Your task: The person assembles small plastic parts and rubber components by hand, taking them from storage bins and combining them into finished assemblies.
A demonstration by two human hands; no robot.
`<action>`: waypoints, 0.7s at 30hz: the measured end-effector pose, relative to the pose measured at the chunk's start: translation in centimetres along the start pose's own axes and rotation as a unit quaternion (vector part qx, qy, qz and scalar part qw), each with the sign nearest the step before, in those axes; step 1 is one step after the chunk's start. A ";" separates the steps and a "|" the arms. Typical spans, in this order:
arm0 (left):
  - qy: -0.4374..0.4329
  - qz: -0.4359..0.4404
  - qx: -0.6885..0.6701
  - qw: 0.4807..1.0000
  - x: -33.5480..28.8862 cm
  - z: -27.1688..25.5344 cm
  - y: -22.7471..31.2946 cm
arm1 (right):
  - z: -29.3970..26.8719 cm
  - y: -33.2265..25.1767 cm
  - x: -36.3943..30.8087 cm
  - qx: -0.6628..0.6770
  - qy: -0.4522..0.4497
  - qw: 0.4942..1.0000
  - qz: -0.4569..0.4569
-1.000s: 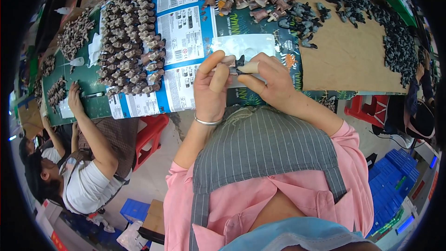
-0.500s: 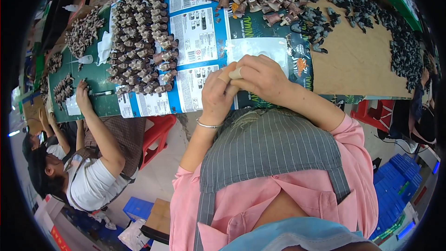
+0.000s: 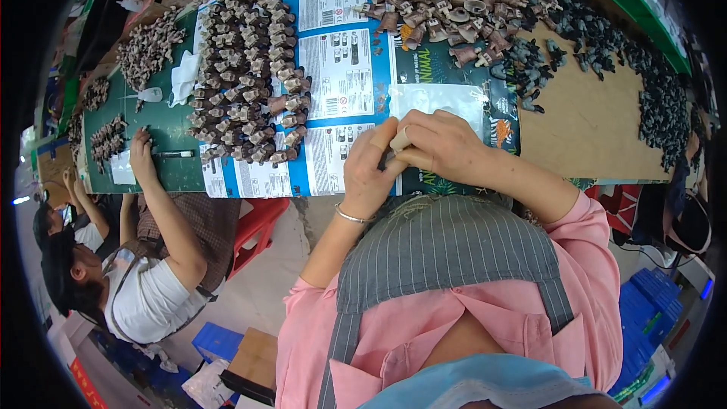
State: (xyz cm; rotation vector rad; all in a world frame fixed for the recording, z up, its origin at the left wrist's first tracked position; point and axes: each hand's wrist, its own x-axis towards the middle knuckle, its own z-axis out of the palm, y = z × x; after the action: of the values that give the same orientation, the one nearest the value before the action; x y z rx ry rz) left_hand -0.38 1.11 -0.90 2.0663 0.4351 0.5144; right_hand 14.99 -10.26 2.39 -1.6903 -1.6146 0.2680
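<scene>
Just in front of my apron, my left hand [image 3: 366, 173] and my right hand [image 3: 445, 144] meet at the fingertips over the near edge of the table. Both are closed in a pinch around something small, mostly hidden by the fingers. Pale finger covers [image 3: 400, 138] sit on some fingertips. A whitish sheet [image 3: 443, 100] lies just beyond my hands. To the left, small brown and cream figures [image 3: 246, 79] are lined up in rows on printed card sheets [image 3: 333, 68]. Ahead, a heap of loose brown figure parts [image 3: 447, 11] borders grey and black parts [image 3: 528, 64].
Brown cardboard [image 3: 583, 129] covers the right of the table, with a mass of small dark parts [image 3: 659, 106] along its edge. On the left, a co-worker [image 3: 155, 288] reaches over a green mat [image 3: 170, 121] holding more small parts. Red stools stand beside the table.
The table and its contents sit slightly farther right and lower in view. My hands remain together at the fingertips, with the fingers slightly shifted.
</scene>
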 end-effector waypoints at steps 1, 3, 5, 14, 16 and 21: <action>-0.003 -0.031 -0.056 0.998 -0.1 -0.2 0.0 | -0.6 -0.1 0.5 0.032 -0.032 0.998 0.034; 0.058 -0.069 -0.181 0.979 -0.5 0.0 -0.7 | -1.1 0.7 2.0 0.123 -0.030 0.988 0.092; 0.124 -0.127 -0.345 0.922 -1.1 -0.1 -1.6 | -2.5 2.1 6.4 0.163 0.024 0.978 0.126; 0.133 -0.033 -0.220 0.966 -0.5 0.8 -1.2 | 3.7 14.1 23.7 -0.025 0.156 0.983 0.092; 0.152 -0.050 -0.241 0.957 -0.6 0.7 -1.0 | 4.7 14.2 25.3 -0.041 0.148 0.983 0.103; 0.126 -0.037 -0.236 0.963 -0.1 0.6 -1.2 | 5.4 15.3 26.0 -0.033 0.180 0.979 0.087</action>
State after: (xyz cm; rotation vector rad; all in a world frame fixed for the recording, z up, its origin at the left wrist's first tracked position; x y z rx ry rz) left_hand -0.29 1.23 -2.25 1.5269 0.4821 0.7600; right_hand 27.78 17.21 -2.10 -1.8124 -1.2230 -0.0102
